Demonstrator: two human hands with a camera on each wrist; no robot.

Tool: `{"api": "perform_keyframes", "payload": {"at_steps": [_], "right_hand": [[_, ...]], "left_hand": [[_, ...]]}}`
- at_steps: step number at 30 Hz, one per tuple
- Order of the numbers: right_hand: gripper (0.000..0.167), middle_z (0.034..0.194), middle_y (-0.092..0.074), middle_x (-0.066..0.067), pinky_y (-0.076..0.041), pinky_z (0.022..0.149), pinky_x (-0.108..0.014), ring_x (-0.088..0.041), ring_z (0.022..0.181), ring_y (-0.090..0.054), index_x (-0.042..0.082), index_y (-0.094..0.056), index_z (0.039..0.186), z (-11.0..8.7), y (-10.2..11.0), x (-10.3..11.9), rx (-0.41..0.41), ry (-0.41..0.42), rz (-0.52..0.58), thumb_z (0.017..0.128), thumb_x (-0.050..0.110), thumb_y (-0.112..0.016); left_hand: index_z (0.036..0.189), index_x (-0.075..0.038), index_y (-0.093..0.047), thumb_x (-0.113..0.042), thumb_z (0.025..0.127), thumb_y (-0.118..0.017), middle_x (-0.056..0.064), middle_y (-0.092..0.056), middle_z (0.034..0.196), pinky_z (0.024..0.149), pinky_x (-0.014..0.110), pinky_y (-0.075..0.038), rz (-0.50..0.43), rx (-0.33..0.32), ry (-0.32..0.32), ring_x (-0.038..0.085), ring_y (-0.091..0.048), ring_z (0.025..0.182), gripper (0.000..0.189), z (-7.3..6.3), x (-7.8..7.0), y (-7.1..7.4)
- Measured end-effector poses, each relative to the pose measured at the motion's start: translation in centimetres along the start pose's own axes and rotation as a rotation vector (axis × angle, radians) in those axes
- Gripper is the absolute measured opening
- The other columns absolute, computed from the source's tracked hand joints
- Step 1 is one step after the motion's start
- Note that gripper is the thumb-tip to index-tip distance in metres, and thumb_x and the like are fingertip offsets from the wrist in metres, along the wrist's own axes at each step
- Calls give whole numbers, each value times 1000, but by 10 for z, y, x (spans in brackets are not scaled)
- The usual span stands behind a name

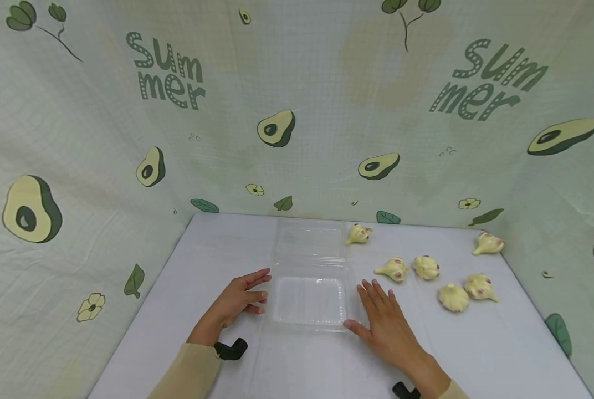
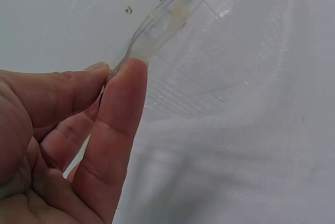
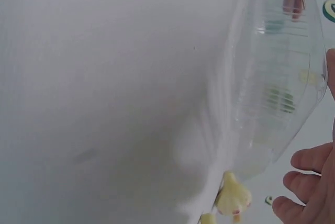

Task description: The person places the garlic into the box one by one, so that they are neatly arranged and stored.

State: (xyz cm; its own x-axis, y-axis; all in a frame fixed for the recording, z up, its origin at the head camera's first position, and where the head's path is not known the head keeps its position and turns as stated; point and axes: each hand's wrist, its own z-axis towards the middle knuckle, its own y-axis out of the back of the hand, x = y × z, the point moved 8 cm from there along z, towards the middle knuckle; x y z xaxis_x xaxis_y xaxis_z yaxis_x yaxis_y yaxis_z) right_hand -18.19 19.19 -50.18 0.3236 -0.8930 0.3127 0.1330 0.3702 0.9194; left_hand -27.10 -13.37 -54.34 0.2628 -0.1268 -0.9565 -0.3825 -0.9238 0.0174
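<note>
We are resting our left hand (image 1: pixel 237 302) against the left edge of the clear clamshell box (image 1: pixel 309 299), and the left wrist view shows the thumb and forefinger (image 2: pixel 118 130) lying close together with their tips at the box's thin rim (image 2: pixel 157 30); whether they are truly pinching it or only touching it, we cannot tell. Our right hand (image 1: pixel 384 321) is lying flat on the white table (image 1: pixel 217 249) just to the right of the box, fingers straight and slightly spread, the thumb reaching toward the box's near right corner. In the right wrist view only a few curled fingertips (image 3: pixel 306 182) are showing beside the box's ribbed wall (image 3: pixel 272 88).

The box is sitting open in the middle of the table, its tray nearest us and its lid (image 1: pixel 309 243) lying flat behind the tray, toward the backdrop. Nothing is lying in the tray.

Six garlic bulbs are lying to the right of the box: one (image 1: pixel 358 234) just beside the lid's far right corner, two (image 1: pixel 394 269) (image 1: pixel 426 267) side by side further right, two more (image 1: pixel 453 297) (image 1: pixel 481 287) beyond those and nearer us, and one (image 1: pixel 487 243) farthest from the box, near the backdrop.

An avocado-print cloth (image 1: pixel 277 127) reading "Summer" is hanging behind the box and on both sides of the table.
</note>
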Motion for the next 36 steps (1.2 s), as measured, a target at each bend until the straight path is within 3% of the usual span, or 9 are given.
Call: {"api": "perform_keyframes", "payload": {"at_steps": [8,11,21,27,30,34,36], "right_hand": [[83,154,-49,-27,-44,110,-69,-51,139,-47,-3,-48,152,11,29,-27,-154,32,-17,90,39,-84],[83,154,-47,-28,-46,107,-69,-51,138,-46,-2,-47,153,17,39,-42,-165,15,-27,89,34,-86],[85,159,-39,-31,-47,101,-74,-57,138,-42,2,-44,157,41,55,-91,-122,-65,-26,87,23,-88],[85,163,-34,-30,-43,105,-75,-57,142,-39,6,-40,160,54,42,-111,-38,-119,38,90,20,-85],[86,166,-30,-29,-44,104,-72,-52,137,-44,9,-37,163,57,33,-121,11,-172,113,92,20,-84],[87,167,-27,-31,-44,104,-69,-46,128,-47,11,-35,165,59,25,-129,42,-210,192,93,18,-82],[85,167,-27,-31,-41,106,-70,-49,133,-45,11,-35,165,60,22,-131,47,-212,214,93,17,-81]], "left_hand": [[162,-9,-42,2,100,-68,20,-44,163,69,28,-64,-15,4,-2,17,-66,92,68,-2,-1,0],[163,-9,-42,1,100,-69,20,-44,164,69,28,-64,-21,9,-3,17,-66,93,69,-2,-1,0],[163,-9,-40,0,100,-68,21,-42,164,70,28,-64,-31,22,-3,17,-66,94,70,0,3,0],[163,-10,-41,-1,100,-69,20,-42,165,71,28,-64,-33,19,-2,16,-66,94,70,1,5,0],[163,-9,-41,-1,100,-69,21,-42,164,71,28,-64,-33,19,-2,16,-67,94,69,1,5,-1],[163,-9,-40,0,100,-69,21,-43,164,70,28,-64,-36,15,-1,17,-67,94,70,0,5,-1],[163,-9,-41,0,100,-69,21,-43,164,70,28,-64,-38,13,-1,17,-67,94,70,0,5,-1]]}}
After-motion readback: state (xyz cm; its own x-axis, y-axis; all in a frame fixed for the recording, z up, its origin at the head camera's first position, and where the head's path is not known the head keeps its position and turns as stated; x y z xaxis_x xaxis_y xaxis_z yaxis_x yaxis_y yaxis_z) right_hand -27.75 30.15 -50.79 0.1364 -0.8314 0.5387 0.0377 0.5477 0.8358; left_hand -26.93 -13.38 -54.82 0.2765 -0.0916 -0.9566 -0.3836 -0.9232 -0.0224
